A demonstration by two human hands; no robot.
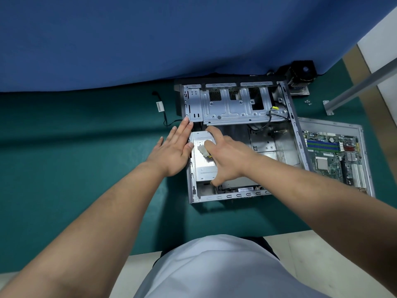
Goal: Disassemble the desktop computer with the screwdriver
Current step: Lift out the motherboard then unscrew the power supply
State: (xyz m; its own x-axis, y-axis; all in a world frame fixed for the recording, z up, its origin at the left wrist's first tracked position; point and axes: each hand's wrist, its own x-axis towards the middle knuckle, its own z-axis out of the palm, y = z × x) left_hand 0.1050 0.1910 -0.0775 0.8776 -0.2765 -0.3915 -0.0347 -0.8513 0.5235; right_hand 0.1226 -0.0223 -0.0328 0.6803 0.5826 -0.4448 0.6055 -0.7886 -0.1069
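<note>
Fingers (211, 134) of right hand (227, 155) curled over power supply (204, 166), thumb at near edge; left hand (174, 151) flat, fingers together, against chassis (193, 190) wall. Probably heavy, rigid, sharp-edged: best gripped at opposite edges.

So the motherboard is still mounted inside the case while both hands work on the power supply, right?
No. The head view shows the motherboard already out, lying on a panel right of the case. Both hands, left hand and right hand, are on the power supply.

Blue cloth (150, 39) behind; green mat (86, 168) beneath.
</note>
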